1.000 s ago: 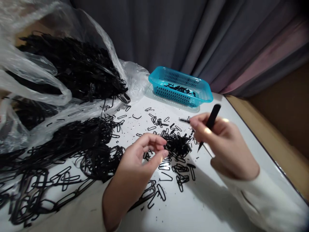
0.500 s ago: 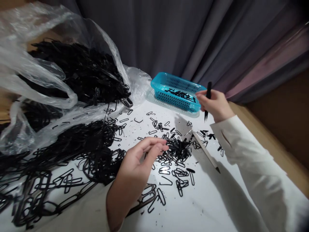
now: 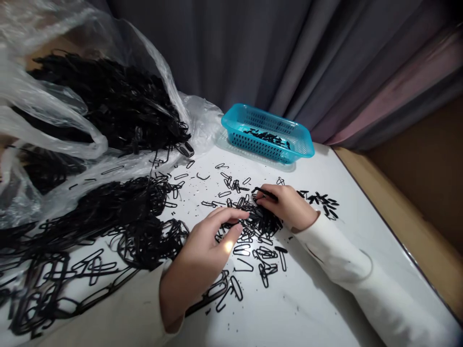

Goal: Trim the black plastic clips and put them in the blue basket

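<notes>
My left hand (image 3: 208, 246) rests over a small heap of black plastic loop pieces (image 3: 258, 222) on the white table (image 3: 311, 289), its fingers curled loosely and touching the heap's left side. My right hand (image 3: 287, 206) lies on the heap's far right side with its fingers closed round a thin black pointed tool (image 3: 265, 193), whose tip sticks out to the left. Both arms wear white sleeves.
A turquoise plastic basket (image 3: 302, 140) with some black pieces in it stands at the back. Clear plastic bags (image 3: 54, 115) full of black strips lie at the left, with tangled strips (image 3: 108, 212) spilling over the table. More loose pieces (image 3: 323, 200) lie to the right. Curtains hang behind.
My right hand came back from the basket down onto the heap, the black tool still in it. My left hand stayed at the heap.
</notes>
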`<action>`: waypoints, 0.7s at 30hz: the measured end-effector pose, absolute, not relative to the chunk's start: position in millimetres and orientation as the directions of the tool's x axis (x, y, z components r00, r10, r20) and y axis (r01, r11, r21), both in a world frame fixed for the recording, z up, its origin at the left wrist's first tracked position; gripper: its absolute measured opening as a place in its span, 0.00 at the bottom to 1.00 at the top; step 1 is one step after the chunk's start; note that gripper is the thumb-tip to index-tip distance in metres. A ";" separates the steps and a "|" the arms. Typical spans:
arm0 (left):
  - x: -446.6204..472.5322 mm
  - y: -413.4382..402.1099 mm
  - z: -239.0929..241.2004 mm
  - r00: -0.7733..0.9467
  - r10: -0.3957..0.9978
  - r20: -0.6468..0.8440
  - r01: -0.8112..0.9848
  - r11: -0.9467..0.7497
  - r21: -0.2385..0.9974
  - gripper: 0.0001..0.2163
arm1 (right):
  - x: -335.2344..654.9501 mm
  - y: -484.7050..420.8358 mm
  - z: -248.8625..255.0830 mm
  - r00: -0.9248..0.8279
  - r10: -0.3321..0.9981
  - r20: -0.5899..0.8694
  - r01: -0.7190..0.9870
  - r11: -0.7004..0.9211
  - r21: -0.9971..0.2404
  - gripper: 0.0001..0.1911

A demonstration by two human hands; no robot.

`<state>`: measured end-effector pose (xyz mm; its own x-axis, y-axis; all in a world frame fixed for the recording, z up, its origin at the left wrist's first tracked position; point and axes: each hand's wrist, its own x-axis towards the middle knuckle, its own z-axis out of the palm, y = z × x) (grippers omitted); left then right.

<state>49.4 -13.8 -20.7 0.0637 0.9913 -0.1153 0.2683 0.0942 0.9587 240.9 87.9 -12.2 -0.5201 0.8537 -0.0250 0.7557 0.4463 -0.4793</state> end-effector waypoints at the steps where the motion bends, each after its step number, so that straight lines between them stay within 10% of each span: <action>1: 49.2 -12.9 -20.8 0.070 0.992 -0.105 0.288 0.081 0.954 0.10 | 240.1 87.1 -11.3 -0.512 0.859 -0.017 0.756 0.441 -0.485 0.02; 10: 48.0 -9.4 -13.2 0.084 0.996 -0.016 0.279 -0.008 0.960 0.10 | 226.5 42.3 9.8 -0.559 0.828 0.033 0.556 0.404 -0.726 0.06; 21: 47.7 -10.5 -10.5 0.043 0.998 -0.038 0.262 0.025 0.965 0.03 | 228.2 9.1 6.3 -0.530 0.778 0.338 0.432 0.590 -0.682 0.06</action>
<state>47.7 -10.5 -10.5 0.0431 0.9984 -0.0378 0.2618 0.0252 0.9648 228.2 9.1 6.3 -0.5297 0.7779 0.3381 0.4320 0.5905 -0.6817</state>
